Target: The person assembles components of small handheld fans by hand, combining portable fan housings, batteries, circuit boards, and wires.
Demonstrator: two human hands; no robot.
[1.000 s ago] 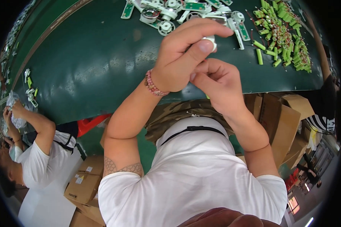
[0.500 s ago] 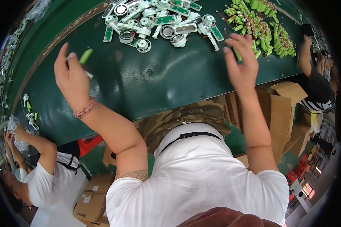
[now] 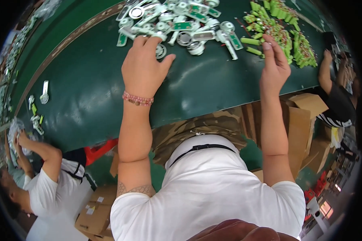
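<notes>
My left hand (image 3: 144,64) reaches over the near edge of a heap of white handheld-fan housings (image 3: 197,35), several with green circuit boards. Its thumb stands apart from the fingers, and the fingertips are partly lost among the housings. At the right, my right hand (image 3: 276,68) has thumb and forefinger pinched beside a pile of green cylindrical battery cells (image 3: 303,48) with thin red wires. What lies between those fingertips is too small to make out. Two loose green cells (image 3: 251,41) lie just left of the pinch. One white housing (image 3: 45,93) rests alone toward the table's left.
The dark green tabletop (image 3: 189,88) spans my front. More housings with green cells (image 3: 37,122) lie at the left, near a co-worker's arm (image 3: 44,150) handling clear plastic. Cardboard boxes (image 3: 297,128) stand at right, another box (image 3: 94,213) at lower left, beside a red stool (image 3: 98,152).
My left hand has swung right from the table's left side to the housings. A housing now lies alone at left. My right hand has gone from spread fingers to a pinch.
</notes>
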